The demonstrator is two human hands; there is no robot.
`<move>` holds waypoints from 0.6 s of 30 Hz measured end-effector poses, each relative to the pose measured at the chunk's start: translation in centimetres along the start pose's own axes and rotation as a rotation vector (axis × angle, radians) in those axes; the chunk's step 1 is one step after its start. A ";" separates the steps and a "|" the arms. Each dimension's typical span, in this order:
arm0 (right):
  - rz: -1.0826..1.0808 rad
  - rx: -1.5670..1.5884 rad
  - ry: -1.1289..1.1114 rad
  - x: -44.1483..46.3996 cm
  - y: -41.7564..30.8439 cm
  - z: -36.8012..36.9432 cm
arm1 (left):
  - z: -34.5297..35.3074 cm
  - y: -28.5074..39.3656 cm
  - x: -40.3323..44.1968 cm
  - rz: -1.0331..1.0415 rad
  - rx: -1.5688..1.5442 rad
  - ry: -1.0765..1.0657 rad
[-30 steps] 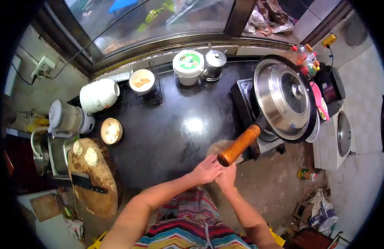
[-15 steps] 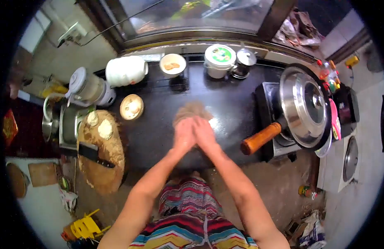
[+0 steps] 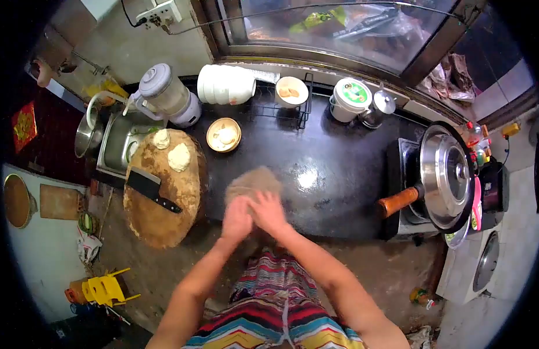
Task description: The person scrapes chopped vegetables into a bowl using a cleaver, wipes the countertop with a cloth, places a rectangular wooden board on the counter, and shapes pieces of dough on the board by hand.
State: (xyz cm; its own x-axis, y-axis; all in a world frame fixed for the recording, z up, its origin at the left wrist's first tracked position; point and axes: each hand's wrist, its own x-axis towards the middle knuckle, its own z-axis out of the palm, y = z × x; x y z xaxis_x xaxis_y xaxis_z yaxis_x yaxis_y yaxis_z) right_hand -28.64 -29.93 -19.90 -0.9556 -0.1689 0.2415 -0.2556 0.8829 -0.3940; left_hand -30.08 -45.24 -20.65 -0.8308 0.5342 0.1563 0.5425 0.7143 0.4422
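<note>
A brown cloth [image 3: 255, 181] lies bunched on the black countertop [image 3: 333, 200], near its front edge. My left hand [image 3: 237, 216] is closed on the near side of the cloth, its fingers partly hidden. Close beside it, my right hand [image 3: 266, 212] presses on the same cloth with its fingers somewhat blurred. To their left, a round wooden chopping board [image 3: 159, 224] bears a cleaver [image 3: 145, 184] and two pale dough-like lumps [image 3: 178, 157]. Beyond the cloth is a small bowl with pale contents [image 3: 224, 135].
A lidded pan [image 3: 447, 174] with a wooden handle [image 3: 399, 202] sits on the stove at right. Along the back stand a blender [image 3: 165, 96], stacked white bowls [image 3: 226, 84], a cream bowl [image 3: 291, 102], a white pail [image 3: 350, 100] and a metal-lidded pot [image 3: 374, 110]. A sink [image 3: 121, 139] is at left.
Both hands have drawn the cloth left and back toward my body across the countertop. My head view has turned left, so the counter things appear farther right.
</note>
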 end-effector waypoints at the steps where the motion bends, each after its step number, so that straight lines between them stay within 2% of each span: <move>1: -0.013 0.007 -0.145 1.3 -1.2 0.9 | -2.2 0.1 -0.1 -0.107 -0.024 -0.016; 5: -0.046 0.106 -0.147 -0.1 -3.0 1.3 | -0.6 1.1 -2.8 -0.194 0.108 0.161; 9: 0.032 0.160 -0.138 -7.7 1.5 -4.3 | 1.2 8.7 -2.8 0.061 0.106 0.072; 10: 0.056 0.167 -0.059 -10.4 3.2 -5.4 | 1.5 11.2 -2.2 0.101 0.018 0.026; 12: 0.192 0.049 -0.093 -14.7 6.1 -8.6 | 5.0 14.5 -1.2 0.250 -0.116 -0.053; 13: 0.237 0.018 -0.067 -16.9 8.2 -9.4 | 7.7 15.7 -0.3 0.357 -0.183 -0.009; 14: 0.220 -0.030 0.069 -18.7 10.4 -10.2 | 11.8 16.7 0.1 0.466 -0.085 -0.079; 15: 0.355 -0.113 0.038 -19.9 11.7 -11.5 | 12.0 19.4 2.5 0.498 -0.164 -0.155; 16: 0.474 -0.168 0.065 -20.4 13.0 -12.5 | 12.2 22.1 4.3 0.520 -0.089 -0.190; 17: 0.569 -0.219 0.091 -20.9 13.9 -13.2 | 13.1 23.7 5.8 0.524 -0.203 -0.214; 18: 0.650 -0.232 0.125 -20.9 14.4 -13.7 | 13.9 24.8 6.9 0.582 -0.138 -0.266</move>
State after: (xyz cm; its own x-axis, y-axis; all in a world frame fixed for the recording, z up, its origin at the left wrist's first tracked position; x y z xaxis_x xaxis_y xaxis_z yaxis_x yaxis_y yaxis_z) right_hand -10.35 -7.67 -18.51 -0.8764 0.4644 0.1271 0.4131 0.8609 -0.2969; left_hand -20.56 -17.53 -20.91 -0.3372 0.9224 0.1885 0.8586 0.2192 0.4634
